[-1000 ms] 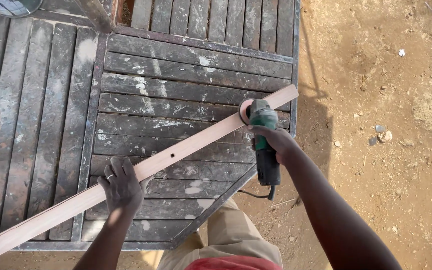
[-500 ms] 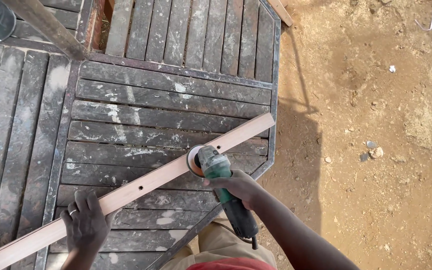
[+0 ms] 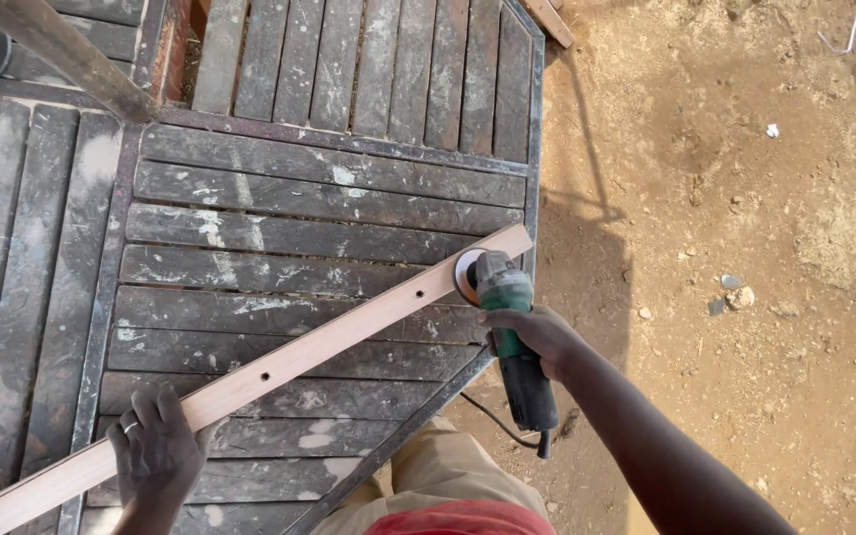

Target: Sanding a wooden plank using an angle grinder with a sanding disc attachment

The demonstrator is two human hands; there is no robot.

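Observation:
A long pale wooden strip [image 3: 329,342] with small drilled holes lies diagonally across a dark slatted work surface [image 3: 279,198]. My left hand [image 3: 158,456] presses down on the strip near its lower left end. My right hand [image 3: 537,335] grips the body of a green angle grinder [image 3: 507,327]. The grinder's round pale sanding disc [image 3: 468,276] sits against the strip near its upper right end. A black cord trails from the grinder's tail toward my legs.
The slatted surface ends at a metal-framed edge [image 3: 532,149] on the right; beyond it is bare sandy ground [image 3: 745,248] with small stones. A wooden post [image 3: 61,50] crosses the upper left corner. My tan trousers [image 3: 438,485] show at the bottom.
The grinder slid down the strip toward the middle, then back up near the upper right end. My left hand stayed pressed on the lower part of the strip.

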